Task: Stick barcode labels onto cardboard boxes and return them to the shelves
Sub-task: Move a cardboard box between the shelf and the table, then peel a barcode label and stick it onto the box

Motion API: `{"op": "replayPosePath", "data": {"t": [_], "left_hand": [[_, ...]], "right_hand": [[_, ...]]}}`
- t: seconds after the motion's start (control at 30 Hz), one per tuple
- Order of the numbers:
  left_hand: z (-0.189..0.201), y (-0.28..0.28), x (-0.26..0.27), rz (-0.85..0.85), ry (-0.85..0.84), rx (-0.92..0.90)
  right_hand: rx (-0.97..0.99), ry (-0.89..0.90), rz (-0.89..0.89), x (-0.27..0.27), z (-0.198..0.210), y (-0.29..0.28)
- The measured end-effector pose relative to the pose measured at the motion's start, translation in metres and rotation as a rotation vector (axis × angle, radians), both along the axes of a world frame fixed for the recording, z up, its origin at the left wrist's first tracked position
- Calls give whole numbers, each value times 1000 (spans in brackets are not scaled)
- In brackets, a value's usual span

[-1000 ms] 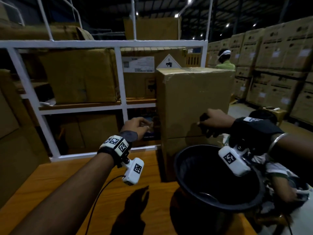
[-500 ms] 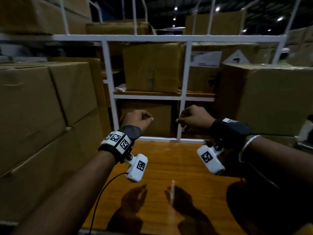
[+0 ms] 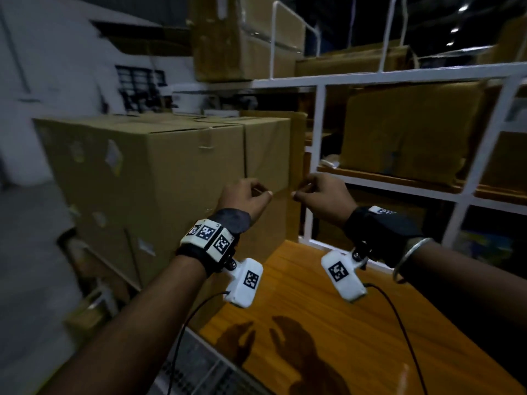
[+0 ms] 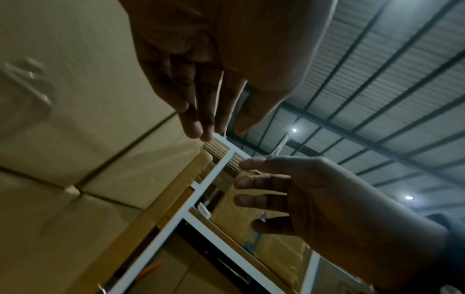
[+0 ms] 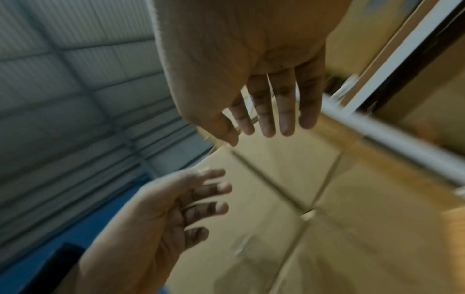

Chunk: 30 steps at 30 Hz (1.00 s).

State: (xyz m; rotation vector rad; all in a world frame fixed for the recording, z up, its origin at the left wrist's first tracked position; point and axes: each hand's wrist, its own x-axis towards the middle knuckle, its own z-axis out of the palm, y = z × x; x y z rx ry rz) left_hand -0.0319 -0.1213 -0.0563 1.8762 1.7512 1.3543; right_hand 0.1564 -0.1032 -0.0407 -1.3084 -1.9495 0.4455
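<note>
Fingers point(image 5: 285, 111) of the right hand point(image 3: 322, 195) hang apart, empty; left hand point(image 3: 245, 195) can't tell, maybe pinching a thin strip point(image 4: 219, 103) that could crease reaching the cardboard box point(image 3: 171, 172).

Stacked boxes point(image 3: 142, 178) motion-blurred, shelf point(image 3: 427, 78) cut off right

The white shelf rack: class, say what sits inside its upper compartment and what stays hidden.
Inside the white shelf rack, a large cardboard box fills the upper compartment, resting on a wooden shelf board. Whatever lies behind it is covered.
</note>
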Motion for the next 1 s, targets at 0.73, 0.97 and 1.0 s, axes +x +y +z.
{"op": "replayPosePath", "data": {"t": [0.73, 0.97, 1.0], "left_hand": [[67, -55, -208, 556, -166, 147], [61, -18, -270, 489, -53, 84], [61, -13, -279, 466, -40, 88]], "right_hand": [[132, 150, 375, -171, 62, 4], [122, 167, 279, -217, 58, 12], [121, 169, 260, -223, 57, 13]]}}
